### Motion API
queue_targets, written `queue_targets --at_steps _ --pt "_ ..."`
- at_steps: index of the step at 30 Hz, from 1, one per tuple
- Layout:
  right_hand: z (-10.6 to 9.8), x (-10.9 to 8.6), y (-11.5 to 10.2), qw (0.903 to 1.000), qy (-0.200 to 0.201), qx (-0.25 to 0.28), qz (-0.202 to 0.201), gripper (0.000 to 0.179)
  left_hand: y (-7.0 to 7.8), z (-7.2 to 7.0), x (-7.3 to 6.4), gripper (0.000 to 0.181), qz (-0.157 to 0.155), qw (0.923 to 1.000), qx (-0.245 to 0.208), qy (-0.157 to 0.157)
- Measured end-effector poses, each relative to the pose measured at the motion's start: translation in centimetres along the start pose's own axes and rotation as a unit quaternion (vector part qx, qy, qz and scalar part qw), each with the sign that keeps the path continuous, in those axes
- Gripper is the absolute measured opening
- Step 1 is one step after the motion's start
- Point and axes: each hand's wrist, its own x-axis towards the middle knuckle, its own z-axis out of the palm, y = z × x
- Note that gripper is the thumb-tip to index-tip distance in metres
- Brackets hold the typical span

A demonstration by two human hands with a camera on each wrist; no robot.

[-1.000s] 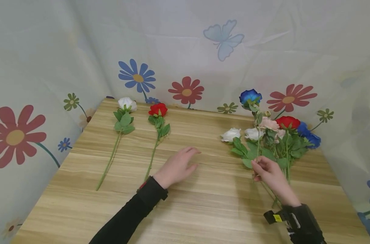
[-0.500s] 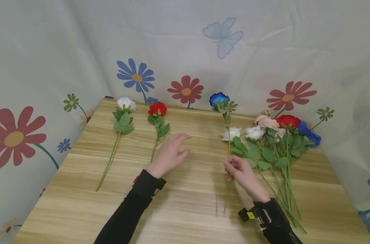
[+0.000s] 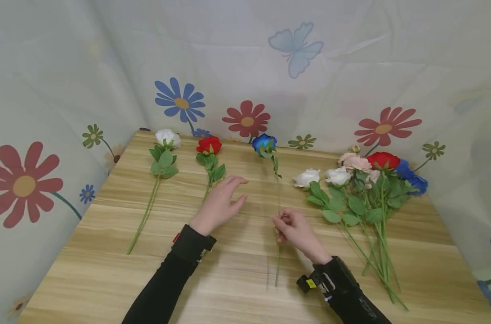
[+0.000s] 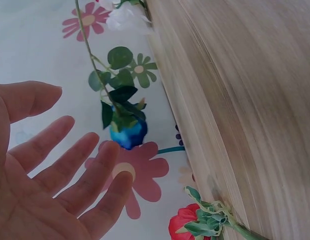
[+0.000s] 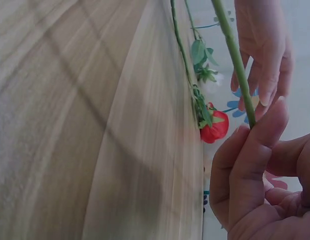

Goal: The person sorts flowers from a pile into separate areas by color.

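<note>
My right hand (image 3: 296,231) pinches the thin green stem of a blue rose (image 3: 264,143) between thumb and fingers, near the middle of the table. In the right wrist view the stem (image 5: 237,60) runs up out of those fingertips. The rose's bloom points toward the back edge. My left hand (image 3: 219,203) hovers with spread, relaxed fingers and holds nothing; in the left wrist view its palm (image 4: 40,200) shows, apart from the blue rose. A red rose (image 3: 209,145) lies just left of it, its lower stem hidden by the hand and arm. Farther left lies a white rose (image 3: 167,137).
On the right lies a loose pile of roses: white (image 3: 307,178), pink (image 3: 355,163), red (image 3: 383,160) and blue (image 3: 416,183), their stems (image 3: 385,270) crossing toward the front. A flower-printed cloth (image 3: 245,54) hangs behind the wooden table (image 3: 237,288).
My right hand has carried the blue rose left, away from the pile, to the middle of the table, and the bloom is lower. My left hand has drifted slightly left and away.
</note>
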Motion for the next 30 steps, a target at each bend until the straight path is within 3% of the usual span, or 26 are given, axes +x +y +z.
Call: queue_targets --at_steps 11,20,30 --pt "0.9 1.4 0.3 0.9988 -0.016 -0.046 0.009 0.021 -0.1 0.3 -0.1 0.038 -0.008 0.9997 0.019 -0.009" --pt "1.4 2.4 0.9 0.9954 -0.036 -0.086 0.022 0.014 0.4 1.1 -0.4 0.038 -0.009 0.9989 0.020 -0.042" --pt "1.1 2.5 0.9 0.9800 -0.017 -0.196 0.029 0.013 0.5 1.3 -0.3 0.039 -0.016 0.9986 0.015 -0.048"
